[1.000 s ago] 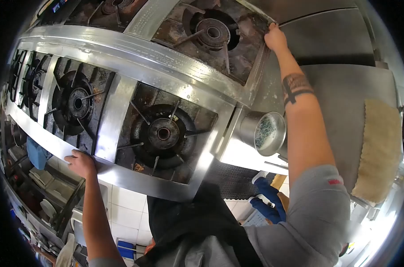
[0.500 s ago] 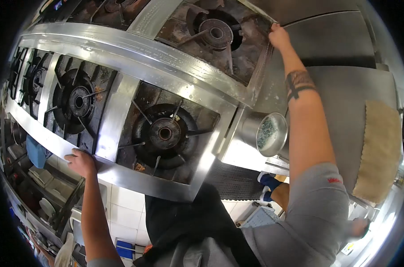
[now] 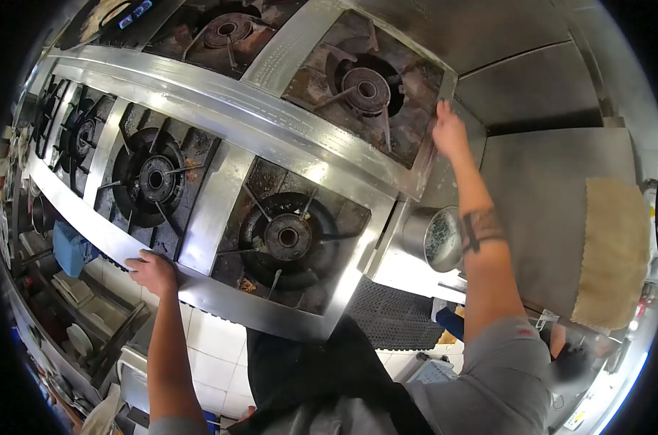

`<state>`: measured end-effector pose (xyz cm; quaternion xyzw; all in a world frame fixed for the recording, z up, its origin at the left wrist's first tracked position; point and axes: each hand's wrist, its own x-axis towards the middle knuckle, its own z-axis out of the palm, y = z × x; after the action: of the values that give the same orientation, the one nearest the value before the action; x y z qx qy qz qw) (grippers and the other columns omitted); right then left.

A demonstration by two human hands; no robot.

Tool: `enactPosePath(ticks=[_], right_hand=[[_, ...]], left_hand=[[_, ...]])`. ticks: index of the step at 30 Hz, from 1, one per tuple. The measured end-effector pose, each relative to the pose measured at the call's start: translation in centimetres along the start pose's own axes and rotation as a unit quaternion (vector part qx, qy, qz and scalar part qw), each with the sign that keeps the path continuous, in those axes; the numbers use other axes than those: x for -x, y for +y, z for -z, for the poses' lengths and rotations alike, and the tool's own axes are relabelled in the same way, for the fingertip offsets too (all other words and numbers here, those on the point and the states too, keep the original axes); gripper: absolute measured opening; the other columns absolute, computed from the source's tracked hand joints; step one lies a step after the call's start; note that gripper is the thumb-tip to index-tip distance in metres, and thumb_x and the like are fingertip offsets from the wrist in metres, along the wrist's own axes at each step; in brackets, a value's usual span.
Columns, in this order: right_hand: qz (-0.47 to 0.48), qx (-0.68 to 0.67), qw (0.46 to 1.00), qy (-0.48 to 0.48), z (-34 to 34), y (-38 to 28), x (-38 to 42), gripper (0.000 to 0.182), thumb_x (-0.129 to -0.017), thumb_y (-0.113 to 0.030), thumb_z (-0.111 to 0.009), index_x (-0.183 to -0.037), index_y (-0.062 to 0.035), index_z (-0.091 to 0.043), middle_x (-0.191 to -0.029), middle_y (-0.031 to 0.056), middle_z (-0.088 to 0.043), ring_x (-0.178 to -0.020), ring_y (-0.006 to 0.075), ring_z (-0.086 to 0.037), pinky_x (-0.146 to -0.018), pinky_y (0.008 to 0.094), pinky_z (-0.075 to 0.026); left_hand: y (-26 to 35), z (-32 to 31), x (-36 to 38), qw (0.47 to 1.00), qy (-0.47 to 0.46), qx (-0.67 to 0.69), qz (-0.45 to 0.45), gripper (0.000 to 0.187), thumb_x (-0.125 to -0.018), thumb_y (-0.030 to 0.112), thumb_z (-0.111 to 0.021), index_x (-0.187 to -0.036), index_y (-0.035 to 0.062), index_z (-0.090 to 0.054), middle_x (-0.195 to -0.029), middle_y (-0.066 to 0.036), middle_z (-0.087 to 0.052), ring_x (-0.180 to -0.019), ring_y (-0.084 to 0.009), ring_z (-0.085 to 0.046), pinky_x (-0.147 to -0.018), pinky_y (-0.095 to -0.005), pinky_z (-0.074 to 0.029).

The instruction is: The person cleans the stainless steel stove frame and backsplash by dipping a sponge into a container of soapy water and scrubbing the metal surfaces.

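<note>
My left hand (image 3: 153, 272) is closed over the front steel rim of the stove (image 3: 220, 297), its fingers lying over the top of the edge. Farther off, my right hand (image 3: 451, 130) grips the right side edge of the raised back stove section (image 3: 336, 130); its fingertips are partly hidden. Between my arms lies the nearest burner (image 3: 288, 235), black and unlit, with bits of food residue beside it. A metal pot (image 3: 419, 238) holding a pale liquid with dark green bits stands just right of the stove, close to my right forearm.
A steel counter (image 3: 539, 188) with a tan cloth (image 3: 611, 250) runs along the right. Below lie a black rubber mat (image 3: 394, 315) and white tiles (image 3: 217, 348). Another person's foot (image 3: 448, 319) shows beside the mat. Shelves with dishes (image 3: 79, 339) and a blue cloth (image 3: 72, 249) are at left.
The view has shifted, so the stove appears lower and farther right. My right hand has come nearer along the back section's side edge. My left hand keeps its place on the front rim.
</note>
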<state>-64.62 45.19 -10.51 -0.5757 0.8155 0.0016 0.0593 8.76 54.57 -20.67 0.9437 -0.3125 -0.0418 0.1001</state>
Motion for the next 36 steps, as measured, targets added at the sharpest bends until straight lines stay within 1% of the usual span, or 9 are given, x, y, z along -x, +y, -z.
enactPosePath(ticks=[11, 13, 15, 17, 21, 23, 27, 32, 36], right_hand=[[0.056, -0.027, 0.979, 0.196, -0.6, -0.6, 3.3, 0.045, -0.095, -0.020, -0.064, -0.139, -0.0093, -0.066, -0.135, 0.0177, -0.070, -0.110, 0.0432, -0.068, -0.096, 0.0484, -0.055], [-0.113, 0.078, 0.979, 0.151, 1.9, -2.9, 2.0, 0.034, -0.093, -0.014, -0.063, -0.126, -0.0100, -0.072, -0.121, 0.0156, -0.074, -0.101, 0.0404, -0.068, -0.091, 0.0500, -0.055], [-0.120, 0.059, 0.953, 0.270, 3.3, -2.0, -1.3, 0.028, -0.092, -0.011, -0.061, -0.116, -0.0076, -0.074, -0.109, 0.0151, -0.073, -0.100, 0.0400, -0.068, -0.089, 0.0508, -0.055], [0.038, 0.082, 0.915, 0.392, 5.1, 0.8, -5.2, 0.030, -0.094, -0.013, -0.059, -0.120, -0.0073, -0.074, -0.114, 0.0152, -0.073, -0.099, 0.0406, -0.068, -0.090, 0.0515, -0.055], [0.061, 0.063, 0.920, 0.383, 4.4, 0.6, -11.7, 0.033, -0.096, -0.018, -0.058, -0.122, -0.0080, -0.074, -0.119, 0.0158, -0.074, -0.105, 0.0411, -0.068, -0.092, 0.0514, -0.055], [-0.125, 0.021, 0.971, 0.203, 2.5, -1.8, -14.2, 0.035, -0.097, -0.020, -0.057, -0.124, -0.0081, -0.075, -0.122, 0.0162, -0.074, -0.111, 0.0409, -0.069, -0.096, 0.0500, -0.055], [-0.119, -0.005, 0.974, 0.194, 2.3, -7.9, -16.1, 0.036, -0.101, -0.028, -0.056, -0.126, -0.0130, -0.076, -0.123, 0.0175, -0.074, -0.115, 0.0420, -0.068, -0.099, 0.0522, -0.054], [0.058, -0.097, 0.964, 0.241, 1.2, -18.1, -21.8, 0.036, -0.084, -0.020, -0.062, -0.114, -0.0122, -0.079, -0.120, 0.0150, -0.075, -0.113, 0.0399, -0.069, -0.098, 0.0482, -0.055], [0.116, -0.044, 0.972, 0.197, 2.6, -20.9, -24.3, 0.026, -0.088, -0.016, -0.060, -0.109, -0.0108, -0.076, -0.112, 0.0192, -0.074, -0.107, 0.0443, -0.068, -0.091, 0.0517, -0.055]], left_hand=[[0.3, 0.2, 0.1, 1.000, 0.005, 0.016, 0.005, 0.073, -0.108, 0.047, -0.042, -0.161, -0.0014, -0.029, -0.153, -0.042, -0.037, -0.139, -0.0553, -0.044, -0.115, -0.0575, -0.040], [0.3, 0.5, 0.0, 1.000, -0.007, 0.018, 0.005, 0.073, -0.108, 0.046, -0.043, -0.161, -0.0022, -0.028, -0.155, -0.042, -0.036, -0.141, -0.0558, -0.042, -0.116, -0.0572, -0.039], [0.3, 0.4, -0.1, 1.000, -0.003, 0.020, 0.006, 0.073, -0.108, 0.046, -0.043, -0.161, -0.0025, -0.028, -0.154, -0.042, -0.036, -0.140, -0.0558, -0.042, -0.116, -0.0571, -0.039], [0.3, 0.5, 0.0, 1.000, 0.001, 0.021, 0.008, 0.073, -0.108, 0.045, -0.043, -0.161, -0.0029, -0.028, -0.154, -0.042, -0.036, -0.140, -0.0557, -0.043, -0.115, -0.0569, -0.040], [1.0, 1.0, 0.2, 0.999, -0.007, 0.031, 0.015, 0.075, -0.107, 0.045, -0.043, -0.162, -0.0035, -0.026, -0.152, -0.040, -0.038, -0.138, -0.0548, -0.044, -0.116, -0.0555, -0.039], [0.3, 0.4, -0.1, 1.000, 0.003, 0.021, 0.000, 0.074, -0.108, 0.045, -0.043, -0.162, -0.0026, -0.026, -0.153, -0.040, -0.038, -0.139, -0.0548, -0.043, -0.117, -0.0553, -0.039], [0.8, 0.8, 0.1, 1.000, 0.007, 0.017, -0.001, 0.071, -0.109, 0.045, -0.042, -0.163, 0.0012, -0.026, -0.157, -0.041, -0.032, -0.144, -0.0552, -0.038, -0.118, -0.0574, -0.037], [1.2, 0.9, 0.0, 1.000, -0.006, 0.022, 0.015, 0.071, -0.109, 0.045, -0.042, -0.164, 0.0020, -0.025, -0.159, -0.039, -0.031, -0.146, -0.0538, -0.037, -0.119, -0.0560, -0.036], [0.3, 0.5, -0.3, 1.000, 0.005, 0.017, 0.001, 0.072, -0.109, 0.044, -0.043, -0.162, -0.0016, -0.027, -0.157, -0.039, -0.034, -0.143, -0.0536, -0.040, -0.119, -0.0548, -0.036]])
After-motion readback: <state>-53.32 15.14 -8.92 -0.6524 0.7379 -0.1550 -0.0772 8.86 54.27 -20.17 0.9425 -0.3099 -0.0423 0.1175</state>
